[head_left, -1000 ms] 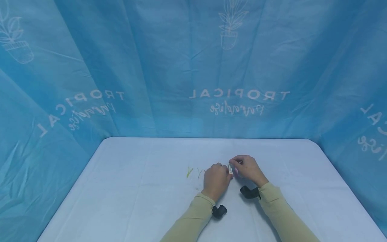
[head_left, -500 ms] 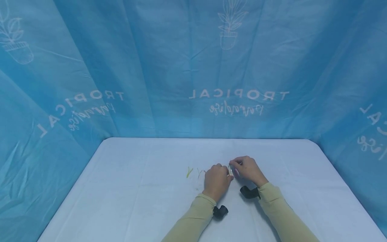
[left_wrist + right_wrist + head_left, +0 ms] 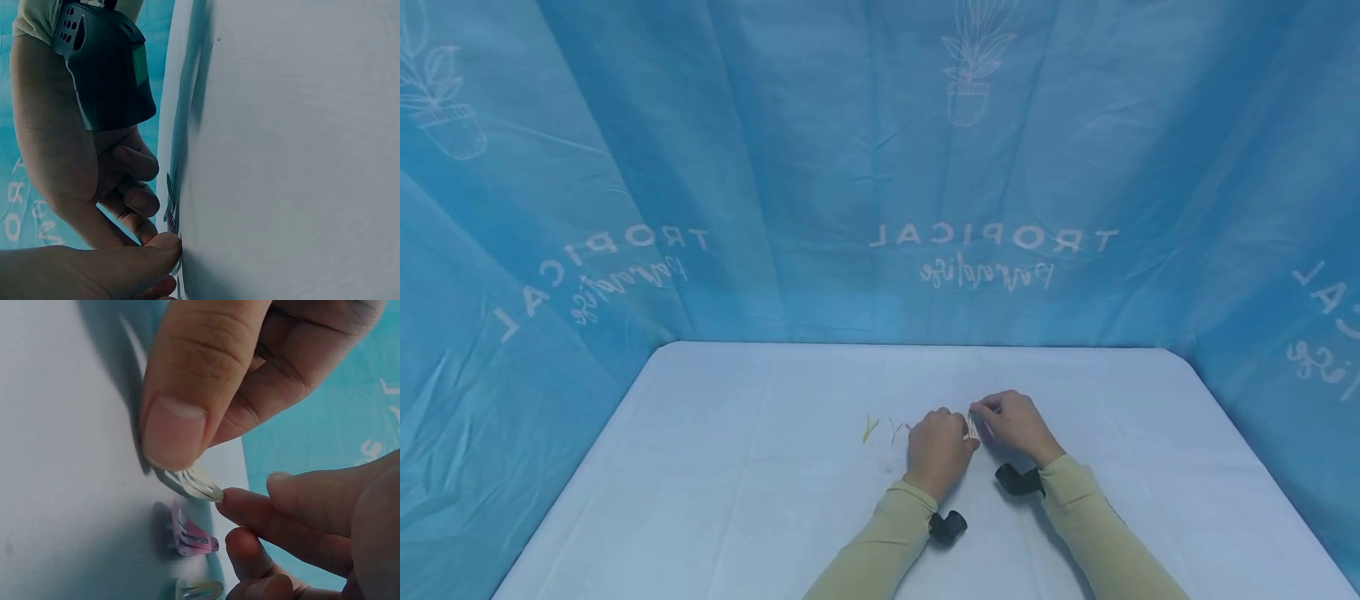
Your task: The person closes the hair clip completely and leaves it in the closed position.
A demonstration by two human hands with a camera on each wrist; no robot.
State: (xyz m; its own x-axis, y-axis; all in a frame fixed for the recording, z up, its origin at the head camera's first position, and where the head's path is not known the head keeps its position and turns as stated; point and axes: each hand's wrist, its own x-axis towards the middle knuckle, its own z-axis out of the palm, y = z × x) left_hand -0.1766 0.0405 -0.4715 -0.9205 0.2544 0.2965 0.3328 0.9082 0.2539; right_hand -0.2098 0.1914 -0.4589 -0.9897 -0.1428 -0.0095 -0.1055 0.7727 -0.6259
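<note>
A pale snap hair clip (image 3: pixel 972 427) is between the two hands in the head view. My left hand (image 3: pixel 936 454) grips its near end, and the left thumb (image 3: pixel 175 428) covers part of the clip in the right wrist view. At the far end my right hand (image 3: pixel 1017 427) pinches the tip; one of its fingers touches the clip (image 3: pixel 201 485) there. A pink snap clip (image 3: pixel 192 537) lies just beyond, under the right hand. Another pale clip (image 3: pixel 203 589) shows below it, cut by the frame.
Left of the hands on the white table (image 3: pixel 715 467) lie a yellow splayed clip (image 3: pixel 869 429) and a thin splayed clip (image 3: pixel 895 431). A third piece (image 3: pixel 907 427) peeks out beside the left hand. Blue printed curtains (image 3: pixel 820 167) enclose the back and sides.
Both hands stay almost in place around the pale hair clip, with the right hand slightly lower in the head view. The splayed clips on the table have not moved.
</note>
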